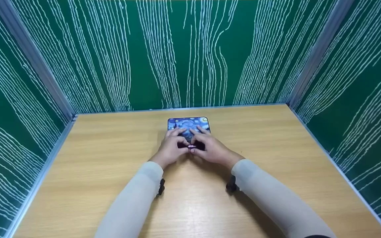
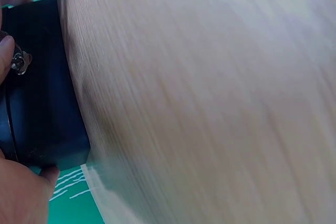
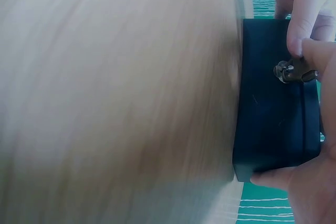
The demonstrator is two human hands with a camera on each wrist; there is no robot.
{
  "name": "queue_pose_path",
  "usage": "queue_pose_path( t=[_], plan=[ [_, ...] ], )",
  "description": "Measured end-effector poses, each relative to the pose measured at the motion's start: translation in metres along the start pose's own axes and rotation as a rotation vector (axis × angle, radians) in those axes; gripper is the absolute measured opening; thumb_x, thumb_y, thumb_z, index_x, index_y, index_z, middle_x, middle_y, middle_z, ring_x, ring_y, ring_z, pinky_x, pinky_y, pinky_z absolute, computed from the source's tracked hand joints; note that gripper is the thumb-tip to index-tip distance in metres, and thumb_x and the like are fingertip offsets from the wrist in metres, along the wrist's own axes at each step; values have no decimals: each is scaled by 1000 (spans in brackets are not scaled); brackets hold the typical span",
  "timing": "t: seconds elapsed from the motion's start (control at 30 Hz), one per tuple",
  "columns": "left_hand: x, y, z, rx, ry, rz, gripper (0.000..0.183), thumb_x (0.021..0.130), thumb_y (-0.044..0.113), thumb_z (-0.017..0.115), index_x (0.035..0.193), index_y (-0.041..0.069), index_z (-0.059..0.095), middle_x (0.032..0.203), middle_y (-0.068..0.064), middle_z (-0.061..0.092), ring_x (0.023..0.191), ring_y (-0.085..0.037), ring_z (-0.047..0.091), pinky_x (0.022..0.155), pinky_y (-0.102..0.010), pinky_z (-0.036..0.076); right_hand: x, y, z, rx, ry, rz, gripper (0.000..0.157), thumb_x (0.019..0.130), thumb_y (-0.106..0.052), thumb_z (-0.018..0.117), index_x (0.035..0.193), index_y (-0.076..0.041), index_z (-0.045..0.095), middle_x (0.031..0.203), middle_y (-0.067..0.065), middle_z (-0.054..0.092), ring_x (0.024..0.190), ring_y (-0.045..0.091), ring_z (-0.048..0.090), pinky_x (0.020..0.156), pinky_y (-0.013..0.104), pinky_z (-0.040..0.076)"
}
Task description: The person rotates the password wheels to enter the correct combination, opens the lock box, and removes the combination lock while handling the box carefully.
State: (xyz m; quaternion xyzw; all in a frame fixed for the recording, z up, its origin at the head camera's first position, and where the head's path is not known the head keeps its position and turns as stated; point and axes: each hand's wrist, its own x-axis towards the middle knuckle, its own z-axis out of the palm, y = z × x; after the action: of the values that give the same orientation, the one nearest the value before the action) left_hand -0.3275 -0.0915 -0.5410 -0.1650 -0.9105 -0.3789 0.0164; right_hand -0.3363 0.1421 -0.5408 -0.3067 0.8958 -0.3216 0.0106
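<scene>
A dark box [image 3: 268, 129] rests on the table, its lid [image 1: 188, 122] printed with a swirling blue and yellow night-sky picture. On its near side is a shiny metal latch [image 3: 284, 72], also visible at the edge of the left wrist view. My left hand [image 1: 171, 147] and right hand [image 1: 216, 149] hold the box from either side. Both thumbs and forefingers come together at the latch, while other fingers spread over the lid. One right-hand finger [image 3: 272, 177] lies against the box's end. The hands cover part of the lid.
The box stands toward the back of a wooden table [image 1: 111, 172]. Green panels [image 1: 150, 43] with wavy white lines rise behind and on both sides, joined by grey corner posts [image 1: 316, 49]. A dark wrist device [image 1: 231, 185] sits under the right sleeve.
</scene>
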Motion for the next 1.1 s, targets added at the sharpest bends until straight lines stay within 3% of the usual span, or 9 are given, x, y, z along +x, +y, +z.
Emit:
queue_pose_path(
  t=[0.23, 0.87, 1.1],
  plan=[
    [-2, 0, -1, -11, 12, 39, 6, 97, 21, 92, 99, 17, 88, 175, -3, 56, 175, -36, 28, 143, -60, 22, 3, 2, 3, 2, 47, -94, 12, 107, -20, 80, 113, -14, 73, 180, 15, 44, 174, 51, 25, 137, 72, 29],
    [-1, 1, -1, -9, -5, -11, 5, 98, 21, 91, 100, 18, 87, 177, 2, 52, 176, -33, 24, 144, -60, 20, 2, 1, 2, -1, 12, -15, 10, 111, -29, 75, 118, -22, 73, 186, 3, 37, 178, 42, 17, 137, 74, 25],
    [-1, 1, -1, -9, 5, 8, 6, 98, 21, 91, 100, 17, 87, 176, 0, 54, 176, -35, 26, 143, -62, 22, 2, 1, 2, 1, 20, -29, 16, 109, -28, 78, 119, -18, 71, 185, 7, 38, 177, 45, 19, 137, 73, 27]
  ],
)
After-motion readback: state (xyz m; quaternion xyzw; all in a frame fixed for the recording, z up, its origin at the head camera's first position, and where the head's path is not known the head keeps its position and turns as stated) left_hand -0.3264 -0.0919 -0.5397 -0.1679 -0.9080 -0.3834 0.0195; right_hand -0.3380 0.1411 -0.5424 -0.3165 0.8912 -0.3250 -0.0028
